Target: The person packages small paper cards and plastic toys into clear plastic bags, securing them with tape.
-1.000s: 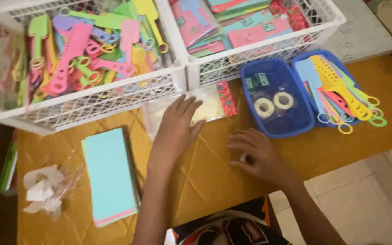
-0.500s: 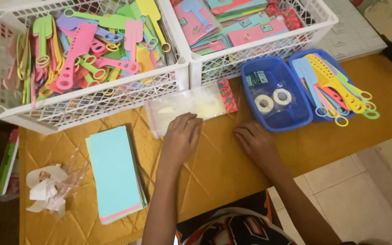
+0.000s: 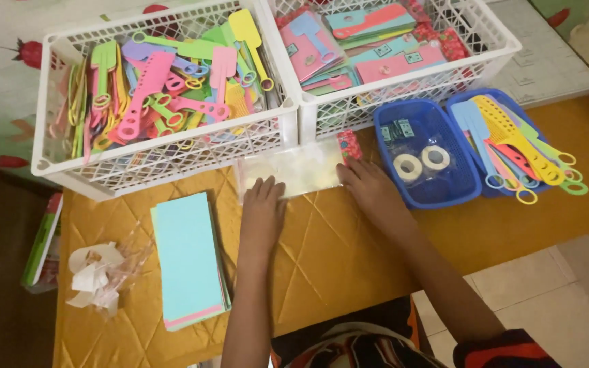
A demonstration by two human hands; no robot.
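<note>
My left hand (image 3: pixel 262 208) lies flat on the yellow quilted tabletop (image 3: pixel 322 259), its fingertips touching the near left edge of a clear plastic packet (image 3: pixel 293 172). My right hand (image 3: pixel 368 188) rests palm down at the packet's right end, fingers on its edge. The packet lies flat against the front of two white baskets. Neither hand lifts anything.
The left white basket (image 3: pixel 172 160) holds several pastel plastic combs; the right white basket (image 3: pixel 403 88) holds carded packets. A blue tray (image 3: pixel 465 194) holds two tape rolls, a second blue tray (image 3: pixel 475 102) combs. A stack of turquoise sheets (image 3: pixel 187 255) and crumpled plastic (image 3: pixel 97 276) lie at left.
Both hands slid forward toward the baskets, from the open tabletop up to the clear packet's near edge. The left hand came off the packet's top.
</note>
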